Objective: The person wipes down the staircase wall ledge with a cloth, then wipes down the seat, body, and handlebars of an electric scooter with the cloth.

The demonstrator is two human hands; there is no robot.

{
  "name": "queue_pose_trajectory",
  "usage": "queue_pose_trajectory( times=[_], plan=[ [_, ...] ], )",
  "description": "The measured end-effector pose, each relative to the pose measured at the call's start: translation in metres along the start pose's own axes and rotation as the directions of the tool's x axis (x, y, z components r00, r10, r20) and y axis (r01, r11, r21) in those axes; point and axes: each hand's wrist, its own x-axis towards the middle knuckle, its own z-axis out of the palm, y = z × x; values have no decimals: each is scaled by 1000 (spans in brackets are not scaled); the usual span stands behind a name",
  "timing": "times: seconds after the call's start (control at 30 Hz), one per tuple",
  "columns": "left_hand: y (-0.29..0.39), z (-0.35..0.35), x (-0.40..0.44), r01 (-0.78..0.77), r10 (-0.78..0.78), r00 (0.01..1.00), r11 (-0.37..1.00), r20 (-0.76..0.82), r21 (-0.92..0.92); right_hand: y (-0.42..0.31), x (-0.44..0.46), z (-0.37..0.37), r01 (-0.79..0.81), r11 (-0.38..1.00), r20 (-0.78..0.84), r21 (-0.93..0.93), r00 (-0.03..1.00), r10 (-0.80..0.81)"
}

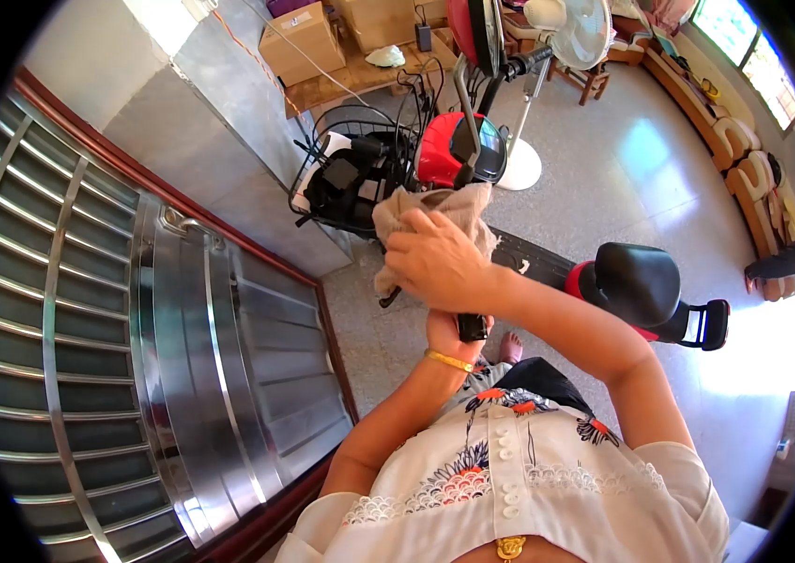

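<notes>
My right hand [440,261] presses on a crumpled beige cloth [473,206], its fingers bent into the folds. Just below it, my left hand [449,333], with a gold bracelet at the wrist, is closed around a black object [473,327]. Only the squared end of that object shows, so its kind cannot be told. Both hands are at the near side of a red and black electric scooter [444,150], beside its handlebar area. The cloth and my right hand hide what lies beneath them.
A black wire basket [308,202] full of dark items sits at the scooter's front. Left is a metal barred door [182,375]. The scooter's black seat [637,281] is to the right. Behind stand cardboard boxes [302,45], a white fan [580,33] and wooden seating [731,141].
</notes>
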Motion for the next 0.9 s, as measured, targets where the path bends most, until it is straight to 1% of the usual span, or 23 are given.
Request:
queue_pose_trajectory(
  times=[0.07,0.1,0.13,0.17,0.2,0.23,0.27,0.3,0.33,0.37,0.4,0.43,0.47,0.5,0.53,0.6,0.63,0.7,0.73,0.77,0.83,0.87,0.9],
  plan=[
    [-4,18,-8,-24,24,1000,1000,-8,-5,-7,-7,-5,-13,994,-45,104,999,18],
    [-6,24,-10,-48,47,999,999,-18,-12,-8,-9,-10,-3,989,-97,147,995,18],
    [-5,18,-11,-44,44,999,999,-19,-8,-8,-15,-17,-8,989,-98,146,995,22],
    [-2,8,-12,-60,53,997,989,52,135,-6,-24,-26,-21,942,6,334,1000,20],
    [1,1,-14,-85,52,991,958,123,272,-4,-33,-36,-52,860,108,508,994,-3],
    [0,9,-21,-90,79,989,992,123,88,-4,-41,-53,-157,756,151,636,985,77],
    [5,6,-21,-87,75,990,992,123,90,3,-52,-55,-226,665,88,712,968,235],
    [12,1,-20,-43,-6,976,974,216,224,9,-61,-57,-272,559,40,783,919,391],
    [18,-5,-18,-13,-99,951,934,294,357,15,-67,-57,-469,197,225,861,699,679],
    [21,-7,-17,74,-138,953,969,269,237,24,-63,-63,-433,-15,279,901,554,784],
    [21,-7,-19,78,-142,954,967,263,242,35,-54,-66,-306,129,67,943,555,829],
    [20,-2,-22,50,-113,961,968,251,247,57,-52,-54,-276,428,-188,861,609,771],
    [20,2,-23,19,-82,967,967,240,253,67,-46,-45,-269,428,-192,863,609,770],
    [21,2,-22,0,-86,946,964,312,266,70,-35,-35,-316,606,-285,730,666,690],
    [19,8,-23,-5,-84,947,962,311,273,69,-27,-25,-344,753,-353,561,724,593],
    [11,21,-24,-116,51,980,934,194,338,53,-20,-1,-443,786,-327,432,735,594],
    [8,22,-25,-123,60,980,933,192,339,48,-22,9,-434,827,-403,357,727,556],
    [1,26,-24,-176,136,981,925,139,336,42,-32,13,-466,772,-315,433,724,614],
    [-1,26,-23,-185,145,979,924,140,336,39,-38,11,-483,748,-267,454,728,632],
    [-2,25,-21,-213,180,976,914,126,345,39,-42,9,-476,749,-267,461,730,629],
    [-2,21,-21,-265,248,964,882,95,391,36,-52,7,-488,710,-187,507,742,643],
    [-4,21,-22,-268,253,963,878,91,396,35,-56,5,-485,707,-186,515,742,644],
    [-5,22,-22,-292,306,952,868,31,401,35,-59,1,-485,690,-157,537,746,647]
  ],
)
